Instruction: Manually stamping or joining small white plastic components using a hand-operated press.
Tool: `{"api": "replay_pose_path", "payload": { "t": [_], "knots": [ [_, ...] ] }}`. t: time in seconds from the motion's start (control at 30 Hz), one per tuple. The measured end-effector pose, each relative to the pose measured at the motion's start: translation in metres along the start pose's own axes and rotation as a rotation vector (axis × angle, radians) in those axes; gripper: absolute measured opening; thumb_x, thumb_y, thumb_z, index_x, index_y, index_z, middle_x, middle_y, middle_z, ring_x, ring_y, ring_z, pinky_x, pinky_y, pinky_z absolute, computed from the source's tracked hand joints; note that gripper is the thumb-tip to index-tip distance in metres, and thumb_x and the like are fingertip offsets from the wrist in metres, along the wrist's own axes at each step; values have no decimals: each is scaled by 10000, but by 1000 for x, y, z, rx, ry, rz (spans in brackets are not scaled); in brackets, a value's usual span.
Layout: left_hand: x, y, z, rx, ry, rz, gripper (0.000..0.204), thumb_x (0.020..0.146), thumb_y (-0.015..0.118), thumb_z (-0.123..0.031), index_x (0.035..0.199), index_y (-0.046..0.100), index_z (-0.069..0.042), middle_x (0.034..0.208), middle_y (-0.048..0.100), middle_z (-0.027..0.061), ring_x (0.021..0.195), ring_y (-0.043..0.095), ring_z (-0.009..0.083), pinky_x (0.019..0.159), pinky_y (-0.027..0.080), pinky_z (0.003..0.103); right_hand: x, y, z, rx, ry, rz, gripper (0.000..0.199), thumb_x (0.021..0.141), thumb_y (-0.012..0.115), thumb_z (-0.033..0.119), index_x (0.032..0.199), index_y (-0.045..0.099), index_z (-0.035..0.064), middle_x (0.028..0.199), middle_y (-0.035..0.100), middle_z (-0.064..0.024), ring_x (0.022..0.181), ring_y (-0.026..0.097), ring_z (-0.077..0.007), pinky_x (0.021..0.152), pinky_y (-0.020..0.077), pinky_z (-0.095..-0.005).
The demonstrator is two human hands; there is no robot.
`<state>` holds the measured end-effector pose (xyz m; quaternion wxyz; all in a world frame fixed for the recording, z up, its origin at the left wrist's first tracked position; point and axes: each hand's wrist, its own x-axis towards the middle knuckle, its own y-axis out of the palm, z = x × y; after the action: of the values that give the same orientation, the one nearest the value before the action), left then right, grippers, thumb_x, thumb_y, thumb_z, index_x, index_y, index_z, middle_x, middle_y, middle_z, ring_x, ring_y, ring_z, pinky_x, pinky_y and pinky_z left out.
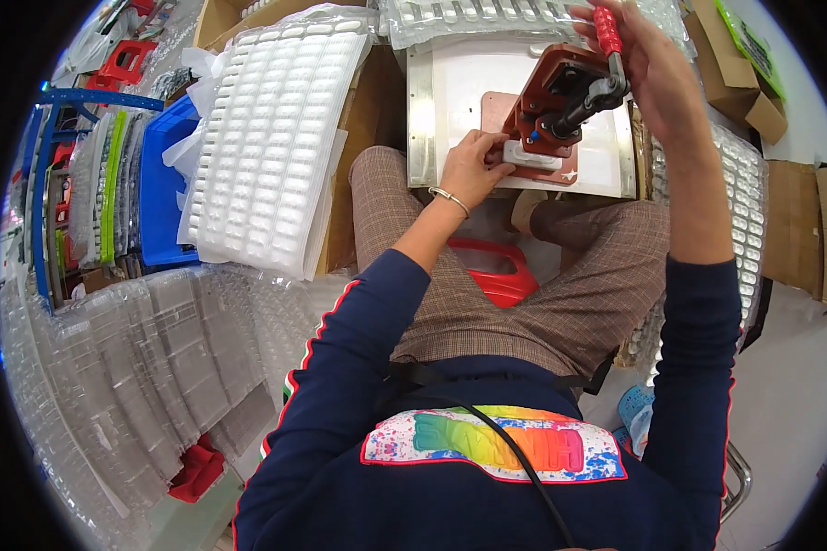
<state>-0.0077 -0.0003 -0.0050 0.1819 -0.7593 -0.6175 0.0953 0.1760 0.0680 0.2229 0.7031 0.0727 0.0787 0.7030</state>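
Observation:
A red-brown hand press [551,96] stands on a white board [441,78] in front of me. Under its head lies a small white plastic piece [529,158] with rounded ends, on the press's base plate [498,108]. My left hand [471,172] pinches the near left end of this piece between thumb and fingers. Up at the right, my right hand [662,83] is closed round the red grip of the lever [606,32], which points upward. The press head hides part of the piece's far side.
Trays of white pieces [280,138] are stacked on a carton at the left, beside a blue bin [163,179]. Another filled tray [473,20] lies behind the board. More trays [740,197] and cardboard boxes [793,220] stand at the right. Clear empty trays [147,358] lean at the lower left.

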Motion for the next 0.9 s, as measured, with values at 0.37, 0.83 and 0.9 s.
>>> {"api": "replay_pose_path", "payload": {
  "t": [0.37,0.83,0.9],
  "knots": [
    [10,-2,-2,189,-1,-39,409,652,848,-139,1021,680,-85,923,627,87,821,657,259,757,542,365,-96,20,-18,-839,-711,288,217,839,658,26,1034,740,75,690,546,-9,648,526,-173,707,493,-274],
    [18,-2,-3,180,53,11,387,660,845,-189,983,650,-101,871,641,64,798,658,249,749,533,368,-86,14,-11,-874,-765,271,250,814,674,15,1038,745,101,724,601,-6,680,564,-164,698,490,-294],
    [18,-5,2,189,62,36,393,659,848,-194,984,650,-99,871,641,63,792,658,248,743,534,366,-73,22,16,-714,-603,140,163,905,631,43,1037,726,46,769,634,-11,668,557,-108,668,482,-279]
  ]
}}
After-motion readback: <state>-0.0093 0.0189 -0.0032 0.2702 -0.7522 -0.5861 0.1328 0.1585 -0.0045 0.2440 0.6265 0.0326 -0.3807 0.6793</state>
